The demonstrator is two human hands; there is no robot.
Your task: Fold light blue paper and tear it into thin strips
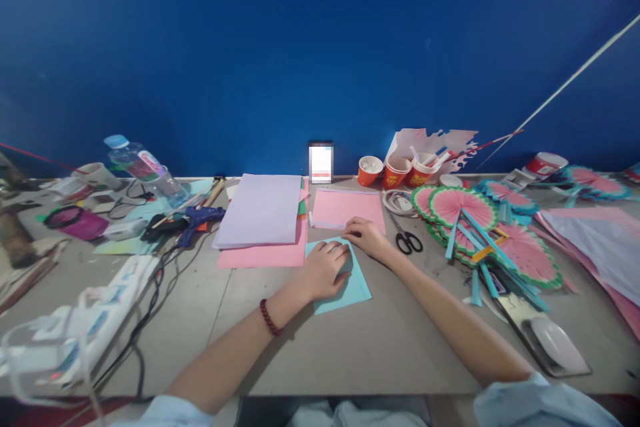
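Left hand lies palm-down on blue paper between the bench's front and back edges, maybe to steady it; my right hand bends narrow at its far corner, if pinching, I cannot tell. Scissors lie near, perhaps for reach.

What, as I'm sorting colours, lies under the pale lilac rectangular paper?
Flat pink paper shows at the front, and a thin green sliver at the right. Whatever else the lilac paper covers can't be seen.
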